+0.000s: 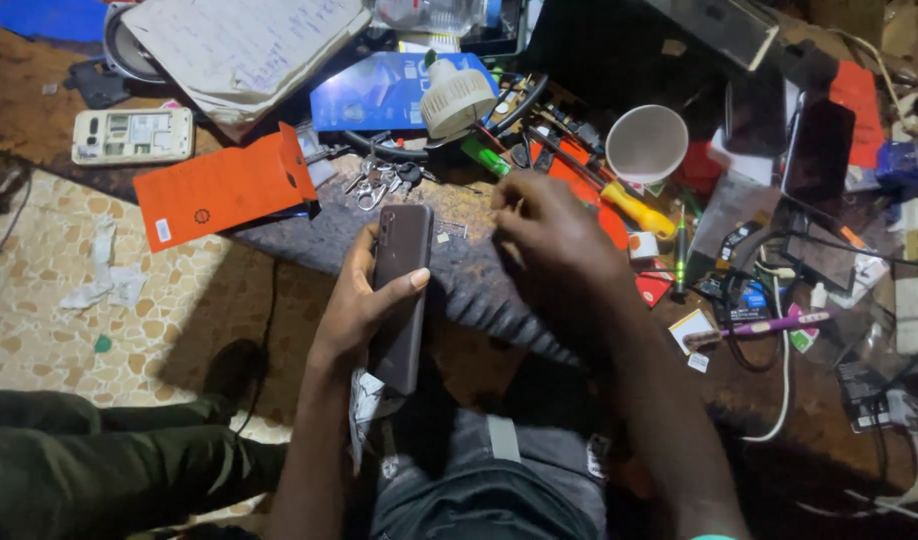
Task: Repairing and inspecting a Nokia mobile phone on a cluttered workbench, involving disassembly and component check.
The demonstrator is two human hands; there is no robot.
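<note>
Left hand [354,305] grips a dark phone [400,295] firmly; right hand [554,240], I see, pinches something too small to tell, near the yellow screwdriver [634,208].

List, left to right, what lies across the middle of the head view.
Orange box → left hand gripping the dark phone → right hand → yellow-handled screwdriver → purple pen → white power strip.
</note>
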